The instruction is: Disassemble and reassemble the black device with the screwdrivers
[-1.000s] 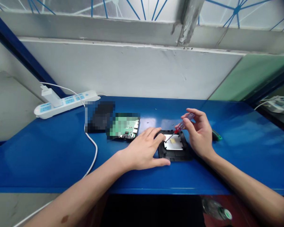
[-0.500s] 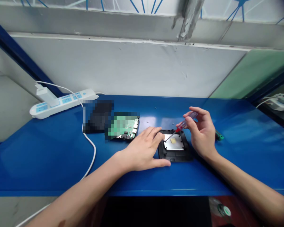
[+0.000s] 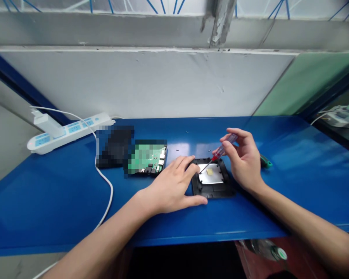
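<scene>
A black plastic cover with a silver metal plate inside it lies flat on the table. My left hand steadies its left side, the thumb by the front edge and the fingers by the back left corner. In my right hand is a screwdriver with a clear handle and a red collar, held tilted between thumb and fingers. Its shaft slants down to the plate's left edge, where my left index finger partly hides the tip. A small yellowish pad sits on the plate.
Left of my hands lie a green circuit board in a black casing and a dark, blurred-out object. A white power strip and cable are farther left. Small screws lie behind; a green-and-black object is at right.
The whole view has shifted slightly, so the table things appear farther left. Both hands keep nearly the same pose, with the screwdriver still slanting to the plate's left edge.
</scene>
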A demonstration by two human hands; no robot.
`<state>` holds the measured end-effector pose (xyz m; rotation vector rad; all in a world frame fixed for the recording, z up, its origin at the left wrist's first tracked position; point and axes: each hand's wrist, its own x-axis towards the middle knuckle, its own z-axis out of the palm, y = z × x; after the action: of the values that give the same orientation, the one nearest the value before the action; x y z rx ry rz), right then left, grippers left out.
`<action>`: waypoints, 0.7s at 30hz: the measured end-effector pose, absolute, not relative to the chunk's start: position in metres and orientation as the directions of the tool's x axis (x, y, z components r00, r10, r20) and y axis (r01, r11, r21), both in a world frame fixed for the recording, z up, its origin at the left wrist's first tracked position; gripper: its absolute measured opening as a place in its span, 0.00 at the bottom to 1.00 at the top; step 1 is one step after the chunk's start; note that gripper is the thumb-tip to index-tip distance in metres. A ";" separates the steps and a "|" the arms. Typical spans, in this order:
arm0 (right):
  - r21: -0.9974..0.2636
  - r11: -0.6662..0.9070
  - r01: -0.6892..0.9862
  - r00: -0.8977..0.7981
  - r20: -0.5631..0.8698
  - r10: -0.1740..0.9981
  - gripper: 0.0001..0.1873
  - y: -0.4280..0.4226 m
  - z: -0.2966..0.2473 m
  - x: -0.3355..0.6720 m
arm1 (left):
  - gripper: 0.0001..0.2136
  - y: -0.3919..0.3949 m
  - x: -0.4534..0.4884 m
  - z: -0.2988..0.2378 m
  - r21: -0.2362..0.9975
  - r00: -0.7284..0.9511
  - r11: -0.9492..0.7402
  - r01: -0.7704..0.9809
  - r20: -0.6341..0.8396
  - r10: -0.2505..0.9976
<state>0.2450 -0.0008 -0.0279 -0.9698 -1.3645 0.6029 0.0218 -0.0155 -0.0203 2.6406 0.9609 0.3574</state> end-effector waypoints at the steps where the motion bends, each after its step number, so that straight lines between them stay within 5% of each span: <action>1: -0.847 0.503 0.173 0.149 0.527 0.837 0.15 -0.001 -0.028 0.245 | 0.29 -0.016 0.022 -0.020 0.372 0.744 -0.728 0.577 0.129 0.656; 21: -0.804 0.566 0.182 0.150 0.592 0.792 0.15 -0.009 -0.020 0.242 | 0.30 -0.016 0.022 -0.018 0.332 0.749 -0.733 0.594 0.104 0.654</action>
<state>0.2420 -0.0087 -0.0205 -0.9136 -1.3837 0.5396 0.0220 -0.0155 -0.0179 2.6712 0.9750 0.3098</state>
